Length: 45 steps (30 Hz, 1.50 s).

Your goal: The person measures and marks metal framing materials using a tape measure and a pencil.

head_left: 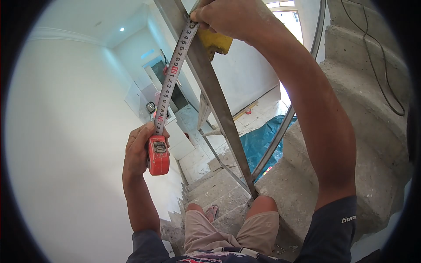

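My left hand (139,147) is closed round a red tape measure (158,160), thumb near the mouth of the case. From the case a white metal blade (171,79) with black numbers runs up and slightly right. Its far end is pinched in my right hand (230,17) at the top, against a grey metal bar (215,92). The bar slants down to the right, toward my knees. Just below my right hand a yellow object (215,43) sits beside the bar, partly hidden.
Concrete steps (346,127) climb on the right, with a dark cable (372,57) over them. A second metal rail (280,133) curves past a blue sheet (258,142) on the floor below. A white wall (66,131) stands on the left.
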Motion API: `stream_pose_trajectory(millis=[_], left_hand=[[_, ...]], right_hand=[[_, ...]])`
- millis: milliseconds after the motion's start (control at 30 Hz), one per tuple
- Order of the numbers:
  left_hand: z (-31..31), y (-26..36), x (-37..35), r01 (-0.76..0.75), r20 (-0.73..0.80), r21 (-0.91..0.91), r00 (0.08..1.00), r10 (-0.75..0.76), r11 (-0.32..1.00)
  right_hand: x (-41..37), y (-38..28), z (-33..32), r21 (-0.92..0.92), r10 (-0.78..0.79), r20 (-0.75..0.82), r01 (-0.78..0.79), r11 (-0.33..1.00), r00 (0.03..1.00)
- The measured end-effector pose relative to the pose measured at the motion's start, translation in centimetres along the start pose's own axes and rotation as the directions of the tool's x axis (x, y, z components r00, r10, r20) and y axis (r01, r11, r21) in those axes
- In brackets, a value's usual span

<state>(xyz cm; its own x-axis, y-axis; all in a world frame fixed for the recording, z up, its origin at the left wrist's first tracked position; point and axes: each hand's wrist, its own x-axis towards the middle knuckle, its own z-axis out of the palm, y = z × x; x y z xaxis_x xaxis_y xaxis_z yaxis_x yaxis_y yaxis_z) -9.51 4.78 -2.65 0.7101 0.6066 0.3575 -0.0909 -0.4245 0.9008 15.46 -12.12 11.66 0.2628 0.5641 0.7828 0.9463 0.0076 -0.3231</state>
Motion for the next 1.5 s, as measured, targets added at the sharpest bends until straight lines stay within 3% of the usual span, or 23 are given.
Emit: stream_pose_trajectory(millis=[33, 433, 633, 667, 700, 733, 767, 967, 1000, 1067, 1167, 1200, 1267, 1367, 1500], left_hand=[[0.0, -0.1, 0.0, 0.005, -0.001, 0.008, 1.000, -0.005, 1.000], [0.7, -0.1, 0.1, 0.000, -0.051, 0.030, 0.999, 0.001, 1.000], [0.8, -0.1, 0.1, 0.013, -0.060, 0.034, 0.998, -0.011, 0.999], [0.9, 0.0, 0.1, 0.018, -0.054, 0.032, 0.998, -0.016, 0.999], [0.9, 0.1, 0.2, 0.022, -0.054, 0.033, 0.998, -0.020, 0.999], [1.0, 0.1, 0.1, 0.021, -0.057, 0.037, 0.998, -0.019, 0.999], [1.0, 0.1, 0.1, 0.020, -0.059, 0.041, 0.998, -0.018, 0.999], [0.9, -0.1, 0.1, 0.012, -0.069, 0.056, 0.998, -0.008, 0.998], [0.8, -0.1, 0.1, 0.012, -0.069, 0.055, 0.998, -0.009, 0.998], [0.7, -0.2, 0.1, 0.006, -0.054, 0.050, 0.999, -0.003, 0.999], [0.7, -0.4, 0.4, 0.013, -0.043, 0.032, 0.999, -0.012, 0.999], [0.6, -0.5, 0.4, 0.013, -0.044, 0.032, 0.999, -0.011, 0.999], [0.6, -0.5, 0.4, 0.005, -0.034, 0.017, 0.999, -0.005, 1.000], [0.2, -0.6, 0.6, 0.007, -0.001, -0.025, 1.000, -0.007, 1.000], [0.1, -0.7, 0.5, 0.014, -0.013, -0.020, 1.000, -0.014, 1.000]], right_hand=[[-0.2, -0.3, -0.1, 0.239, 0.125, -0.042, -0.111, 0.965, 0.991], [0.0, 0.5, 0.7, 0.255, 0.078, -0.101, -0.050, 0.966, 0.992], [-0.5, -0.1, -0.1, 0.256, 0.122, -0.048, -0.106, 0.961, 0.991], [0.3, 0.3, 0.2, 0.136, 0.105, -0.014, -0.102, 0.985, 0.994], [-0.8, -0.6, 0.5, -0.257, 0.007, 0.004, -0.006, 0.966, 1.000], [-1.9, -1.4, 0.9, -0.688, -0.092, 0.022, 0.082, 0.721, 0.996], [-3.0, -2.2, 1.3, -0.915, -0.189, 0.040, 0.111, 0.387, 0.981], [-1.6, -1.1, 1.6, -0.941, -0.245, 0.029, 0.109, 0.320, 0.969], [0.7, 0.6, 2.1, -0.772, -0.236, -0.001, 0.149, 0.618, 0.972], [1.6, 1.7, 2.2, -0.510, -0.217, -0.025, 0.174, 0.842, 0.976], [0.0, 0.6, 0.7, -0.374, -0.200, 0.005, 0.187, 0.908, 0.980], [-0.8, -0.2, 0.0, -0.069, -0.044, -0.028, 0.042, 0.997, 0.999], [-0.3, 0.1, 0.4, 0.243, 0.115, -0.010, -0.109, 0.964, 0.993], [1.4, 1.5, 2.0, 0.136, 0.024, -0.118, -0.007, 0.991, 0.993], [-1.0, -0.4, -0.1, 0.267, 0.091, -0.059, -0.072, 0.961, 0.994]])
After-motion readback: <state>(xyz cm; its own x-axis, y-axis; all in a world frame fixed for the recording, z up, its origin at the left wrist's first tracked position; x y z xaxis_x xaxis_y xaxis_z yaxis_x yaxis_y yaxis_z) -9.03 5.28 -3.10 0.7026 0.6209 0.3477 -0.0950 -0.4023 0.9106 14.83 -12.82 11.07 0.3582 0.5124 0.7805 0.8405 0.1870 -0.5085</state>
